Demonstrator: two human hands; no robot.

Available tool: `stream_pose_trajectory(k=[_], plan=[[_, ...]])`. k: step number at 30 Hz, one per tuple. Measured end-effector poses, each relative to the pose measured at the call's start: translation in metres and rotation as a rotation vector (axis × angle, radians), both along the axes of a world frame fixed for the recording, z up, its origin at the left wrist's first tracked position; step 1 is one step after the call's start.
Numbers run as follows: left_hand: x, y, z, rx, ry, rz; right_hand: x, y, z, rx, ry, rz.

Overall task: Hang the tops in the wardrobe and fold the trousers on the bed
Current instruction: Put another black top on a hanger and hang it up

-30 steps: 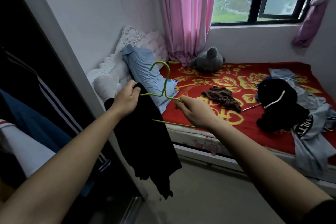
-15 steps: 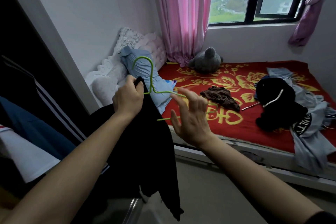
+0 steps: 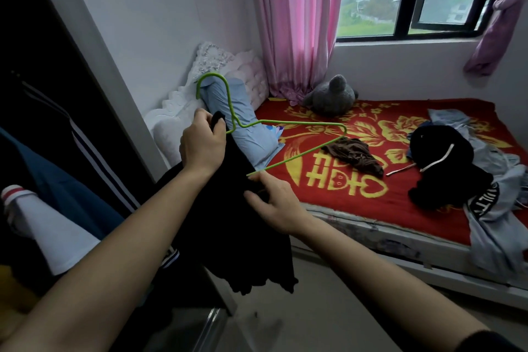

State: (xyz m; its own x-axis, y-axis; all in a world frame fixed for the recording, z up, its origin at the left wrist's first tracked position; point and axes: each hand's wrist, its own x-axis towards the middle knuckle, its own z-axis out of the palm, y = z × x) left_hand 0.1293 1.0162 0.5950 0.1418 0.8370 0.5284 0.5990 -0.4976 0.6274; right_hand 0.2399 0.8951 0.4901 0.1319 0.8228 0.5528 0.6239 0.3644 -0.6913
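Bedroom, bed (image 3: 371, 208) with a red-and-yellow cover under the window, open wardrobe (image 3: 43, 71) on my left. I stand between them. My left hand (image 3: 203, 146) grips the collar of the black top (image 3: 234, 226) bunched together with the neck of the green hanger (image 3: 300, 122), fingers curled tight, same grip as half a second ago. My right hand (image 3: 274, 203) was spread open and off everything then; now it has dropped and its thumb and fingers pinch the black fabric right where the hanger's lower bar disappears into it. Hanger's right shoulder sticks out bare over the bed. Top hangs in front of the wardrobe edge, not hung yet. Brown garment (image 3: 354, 154) and black clothes pile (image 3: 440, 157) lie on the cover, unchanged.
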Motion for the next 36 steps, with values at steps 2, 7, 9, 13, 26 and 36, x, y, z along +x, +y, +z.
stream_pose_trajectory(k=[2, 7, 9, 13, 26, 36], plan=[[-0.001, 0.000, -0.002, -0.020, -0.005, 0.000, 0.010, 0.001, 0.004, -0.163, 0.102, 0.082], [-0.004, -0.001, -0.011, -0.029, 0.028, -0.043, 0.037, 0.002, 0.010, -0.252, -0.536, 0.047], [-0.007, 0.000, -0.012, -0.013, 0.078, -0.039, 0.047, 0.001, 0.012, -0.104, -0.827, -0.021], [-0.014, 0.006, -0.008, -0.003, 0.122, 0.023, 0.047, -0.009, 0.012, 0.096, -0.987, 0.121], [-0.032, 0.018, -0.009, -0.112, 0.198, -0.026, 0.078, -0.035, -0.012, 0.067, 0.113, -0.278], [-0.024, 0.025, -0.019, -0.249, 0.090, -0.077, 0.094, -0.024, -0.001, 0.053, 0.274, -0.484]])
